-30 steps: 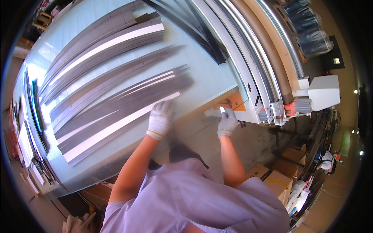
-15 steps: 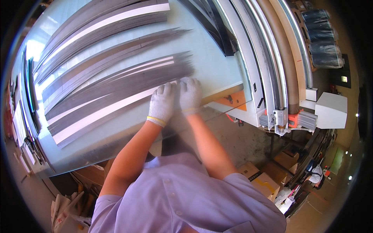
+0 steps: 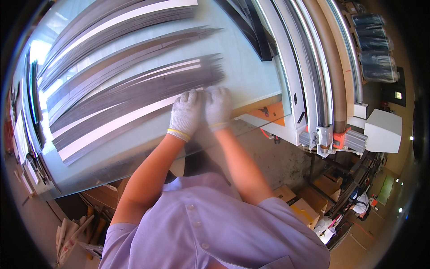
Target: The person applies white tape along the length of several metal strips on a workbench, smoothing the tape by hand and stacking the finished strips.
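Observation:
My two hands are side by side at the table's near edge, in white knit gloves with yellow cuffs. My left hand (image 3: 185,114) curls its fingers over the right end of the nearest stack of long, thin dark strips (image 3: 107,127), which shows a white strip among them. Close beside it, my right hand (image 3: 218,107) is closed and slightly blurred at the strips' ends; what lies inside its fingers is hidden. Farther away lie a middle stack of grey strips (image 3: 134,55) and a far stack (image 3: 121,31), their right ends fanned unevenly.
The strips lie on a pale glass-like tabletop (image 3: 251,80). Dark angled bars (image 3: 251,31) rest at its far right. A long machine with rails and a roller (image 3: 324,80) borders the right side. Cardboard boxes (image 3: 304,210) stand below right, and rolled material (image 3: 67,237) below left.
Both hands stay together at the strip ends, the right one shifting slightly. The whole view has moved a little, so the stacks appear slightly higher.

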`<state>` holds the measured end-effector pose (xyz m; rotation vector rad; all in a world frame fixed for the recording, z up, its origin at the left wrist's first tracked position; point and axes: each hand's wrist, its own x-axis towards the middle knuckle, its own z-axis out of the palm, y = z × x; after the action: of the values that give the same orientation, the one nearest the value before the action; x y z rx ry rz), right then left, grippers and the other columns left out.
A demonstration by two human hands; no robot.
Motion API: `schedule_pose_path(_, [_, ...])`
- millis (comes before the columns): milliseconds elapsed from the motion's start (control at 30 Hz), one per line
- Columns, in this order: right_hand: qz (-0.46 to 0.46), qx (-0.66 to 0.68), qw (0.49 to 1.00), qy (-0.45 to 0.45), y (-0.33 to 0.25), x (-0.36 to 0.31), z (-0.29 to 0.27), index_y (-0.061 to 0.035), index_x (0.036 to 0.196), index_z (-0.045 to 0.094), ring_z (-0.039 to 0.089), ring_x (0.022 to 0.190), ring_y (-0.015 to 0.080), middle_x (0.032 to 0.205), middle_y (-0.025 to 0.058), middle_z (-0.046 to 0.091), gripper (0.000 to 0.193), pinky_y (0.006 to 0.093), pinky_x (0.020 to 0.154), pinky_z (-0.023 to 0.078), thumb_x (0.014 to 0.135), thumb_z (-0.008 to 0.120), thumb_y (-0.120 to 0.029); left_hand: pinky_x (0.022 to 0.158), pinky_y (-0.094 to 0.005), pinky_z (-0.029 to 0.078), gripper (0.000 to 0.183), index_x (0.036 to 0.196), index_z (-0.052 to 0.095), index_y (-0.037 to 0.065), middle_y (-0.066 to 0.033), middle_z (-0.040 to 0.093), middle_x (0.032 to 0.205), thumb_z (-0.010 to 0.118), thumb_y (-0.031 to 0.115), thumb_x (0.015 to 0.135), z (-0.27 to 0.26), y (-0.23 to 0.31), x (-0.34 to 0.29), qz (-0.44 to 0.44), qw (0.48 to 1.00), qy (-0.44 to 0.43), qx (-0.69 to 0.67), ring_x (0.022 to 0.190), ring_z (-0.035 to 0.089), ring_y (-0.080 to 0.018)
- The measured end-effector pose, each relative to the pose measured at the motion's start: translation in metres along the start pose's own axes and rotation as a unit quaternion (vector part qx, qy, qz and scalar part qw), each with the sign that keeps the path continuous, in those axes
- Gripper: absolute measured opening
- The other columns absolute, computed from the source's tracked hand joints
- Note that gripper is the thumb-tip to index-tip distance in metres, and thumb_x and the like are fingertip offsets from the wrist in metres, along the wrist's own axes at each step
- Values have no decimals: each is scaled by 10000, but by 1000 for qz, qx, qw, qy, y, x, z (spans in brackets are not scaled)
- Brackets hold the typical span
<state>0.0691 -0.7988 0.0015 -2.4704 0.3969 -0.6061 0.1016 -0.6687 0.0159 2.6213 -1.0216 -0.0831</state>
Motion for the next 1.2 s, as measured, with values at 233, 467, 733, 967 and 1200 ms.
schedule_pose_path(233, [33,-10,999,6,3,1,6,-67,932,648,602,921,385,914,154,633,78,496,807,497,868,677,-100,919,-467,523,502,1296,562,1,-177,570,1276,607,125,812,1,1,1,6,1000,19,-4,1117,607,-350])
schedule_pose_path(467, [38,-6,999,0,-2,4,5,-65,930,639,597,914,386,913,162,626,68,499,806,496,880,664,-104,915,-474,527,506,1314,563,7,-179,578,1280,599,124,823,1,-1,0,7,999,32,-9,1117,610,-345])
schedule_pose_path(733, [60,-34,997,-38,0,-2,9,-65,968,571,574,951,412,966,204,591,100,530,804,488,876,584,-101,1225,-564,269,626,1453,551,98,-139,427,1586,715,226,863,-30,-49,-32,-42,999,27,11,1488,335,-413])
schedule_pose_path(967, [16,-34,999,-37,7,-14,-1,-58,995,647,598,981,361,1029,138,620,225,481,821,511,777,595,-66,1267,-590,152,784,1577,434,170,-220,250,1677,673,299,841,-44,-69,-80,-47,994,-76,66,1526,204,-507])
schedule_pose_path(1200, [66,-84,987,-124,-7,-46,-22,-62,1027,664,584,999,330,1031,122,616,247,468,856,509,783,661,-100,1262,-602,121,791,1603,344,74,-257,205,1682,554,418,922,-49,-57,-110,-32,986,-151,55,1543,157,-509])
